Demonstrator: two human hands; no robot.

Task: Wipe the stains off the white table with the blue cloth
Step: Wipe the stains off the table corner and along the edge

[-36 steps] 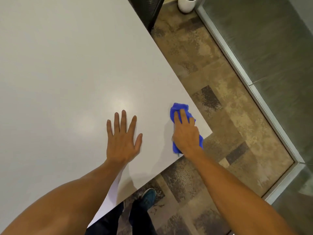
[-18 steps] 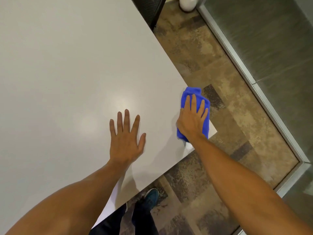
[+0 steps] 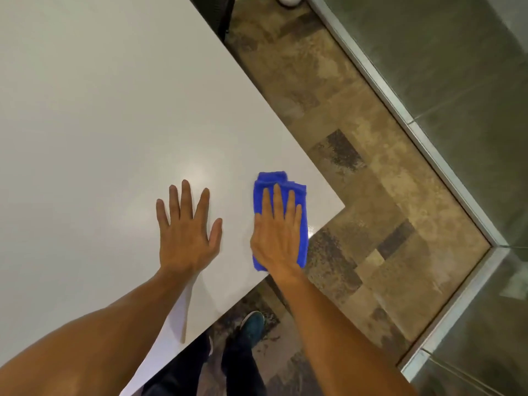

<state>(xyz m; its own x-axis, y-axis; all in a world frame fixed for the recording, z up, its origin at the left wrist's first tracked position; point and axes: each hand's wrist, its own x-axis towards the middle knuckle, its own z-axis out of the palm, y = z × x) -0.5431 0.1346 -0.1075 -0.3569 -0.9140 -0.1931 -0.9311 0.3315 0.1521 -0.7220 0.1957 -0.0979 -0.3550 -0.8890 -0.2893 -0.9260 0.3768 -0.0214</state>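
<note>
The white table [image 3: 100, 124] fills the left and centre of the head view, and its near right corner lies at the right of my hands. A folded blue cloth [image 3: 270, 180] lies flat on the table just inside that corner. My right hand [image 3: 278, 234] presses on the cloth with straight fingers and covers most of it. My left hand [image 3: 187, 231] rests flat on the bare table to the left of the cloth, fingers spread. I see no clear stain on the surface.
Brown patterned carpet tiles [image 3: 357, 195] run along the table's right edge. A glass wall with a metal base rail [image 3: 428, 144] stands further right. A white pot [image 3: 288, 0] and a dark chair [image 3: 220, 12] sit at the top. My feet [image 3: 251, 327] show below the table edge.
My right hand has slid the cloth from the table's right edge back inward and towards me. The left hand has stayed flat in the same spot.
</note>
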